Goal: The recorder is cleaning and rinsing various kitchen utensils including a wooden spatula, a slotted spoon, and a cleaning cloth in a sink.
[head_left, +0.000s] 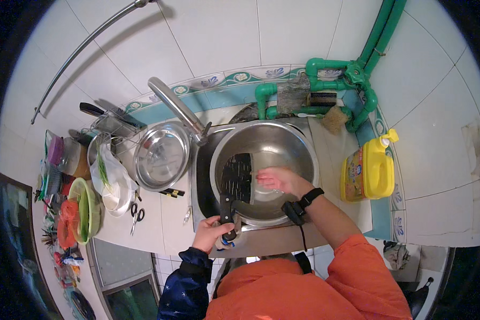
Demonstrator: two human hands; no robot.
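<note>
My left hand (209, 235) grips the black riveted handle of a cleaver (237, 178) at the sink's front edge. The broad blade points away from me over a large stainless steel basin (298, 138). Bright streaks or drops mark its dark face. A bit of greyish cloth, partly hidden, shows beside the handle. My right hand (282, 180) is over the basin, right of the blade, fingers extended towards it and holding nothing. The basin sits in the metal sink (204, 184), below and right of the steel faucet (180, 108).
A second steel basin (161, 156), scissors (136, 218) and a white bowl (111, 200) stand left. Further left is a green basket (80, 234) with vegetables. At right are a yellow detergent jug (368, 172) and a scrubbing sponge (335, 120). Green pipes (320, 85) run along the back wall.
</note>
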